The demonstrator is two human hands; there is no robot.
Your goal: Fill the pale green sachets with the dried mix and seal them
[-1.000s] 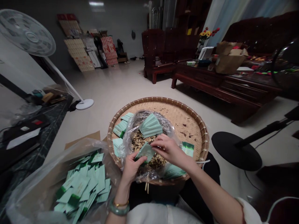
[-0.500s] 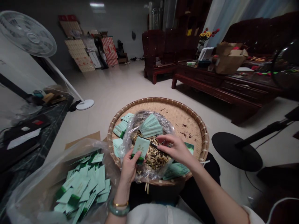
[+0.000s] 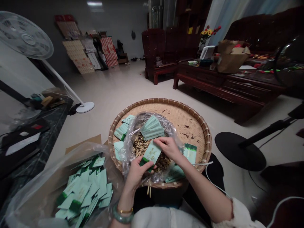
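Observation:
Over the clear plastic bag [image 3: 128, 136], I hold a small light-green packet [image 3: 152, 152] with a dark green end. My left hand [image 3: 139, 169] grips its lower end, thumb on the front. At its upper corner, my right hand [image 3: 168, 147] pinches the edge. Dried plant pieces [image 3: 140, 146] fill the bag, and a fanned stack of green packets [image 3: 152, 127] lies on them. The bag rests in a round woven bamboo tray [image 3: 194, 118] at my lap. More packets [image 3: 190, 152] lie in the tray right of my right hand, and others [image 3: 121, 131] along its left side.
A plastic-lined box [image 3: 30, 193] full of loose green packets [image 3: 86, 186] stands at the lower left. A white fan [image 3: 85, 107] stands beyond it. To the right are a black round stand base [image 3: 239, 151] and a dark wooden table [image 3: 213, 79].
My right hand has moved from above the dried pieces, a little left, onto the packet's upper corner. The packet has shifted slightly right and tilted. A dark slim item near my right fingers no longer shows.

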